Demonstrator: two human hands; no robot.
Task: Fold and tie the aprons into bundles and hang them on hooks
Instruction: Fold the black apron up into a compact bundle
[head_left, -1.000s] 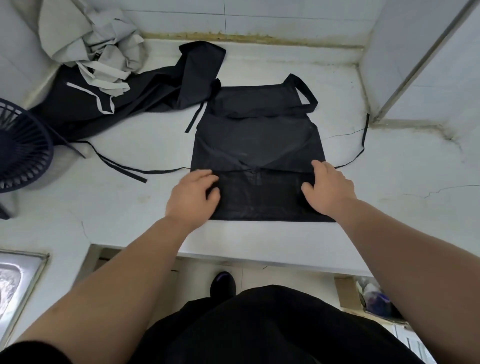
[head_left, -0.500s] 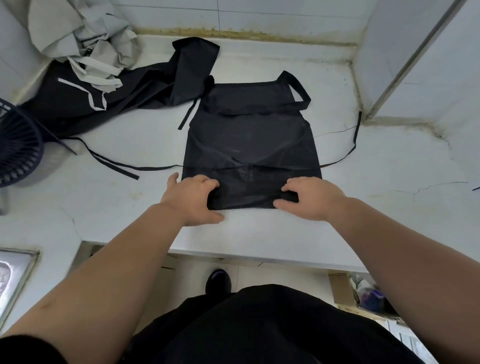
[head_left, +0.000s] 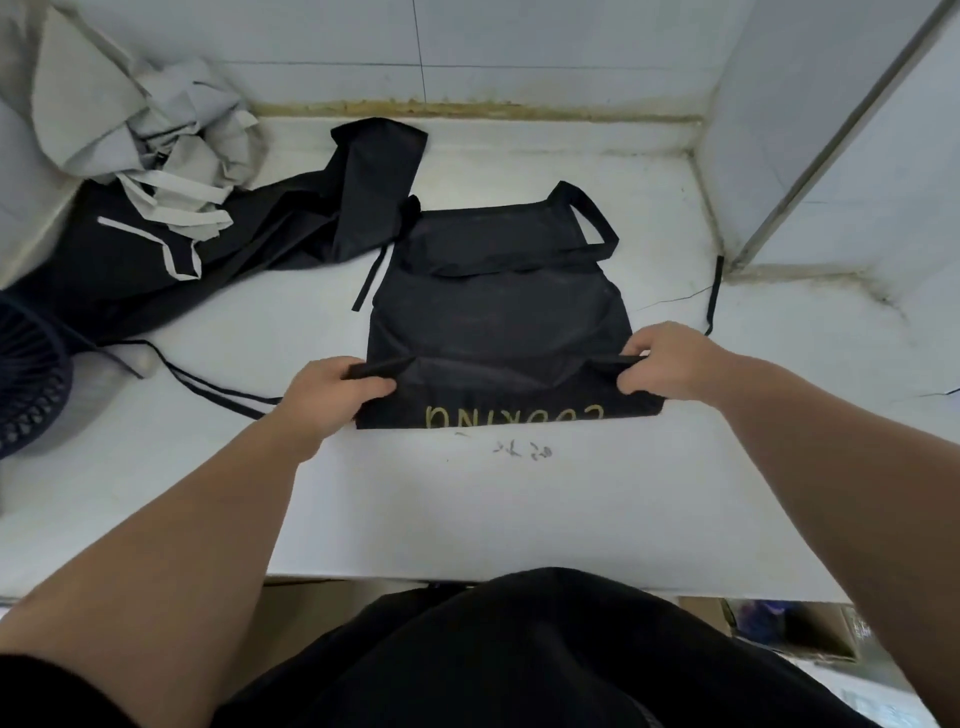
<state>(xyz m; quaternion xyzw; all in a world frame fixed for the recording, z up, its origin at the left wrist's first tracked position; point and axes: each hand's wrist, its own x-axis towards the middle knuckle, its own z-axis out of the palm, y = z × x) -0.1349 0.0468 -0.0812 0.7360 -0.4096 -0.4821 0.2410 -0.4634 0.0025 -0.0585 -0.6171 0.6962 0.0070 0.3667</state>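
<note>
the left hand pinches the left end of a fold in the black apron, thumb under and fingers curled over the cloth; the right hand grips the right end of the same fold in the same way, and the fold stands a little off the layer below. that apron lies flat on the white counter, middle of the surface, with gold lettering upside down along its near edge and its neck loop at the far end. one thin tie trails off to the right by the wall corner, another runs left past the left wrist. small grey marks sit on the counter just in front of the apron. further left a second black apron lies crumpled, with a grey apron heaped on top of it against the wall. at the left edge is a dark slatted round thing. below the counter on the right stands a cardboard box; its contents are too blurred to tell.
</note>
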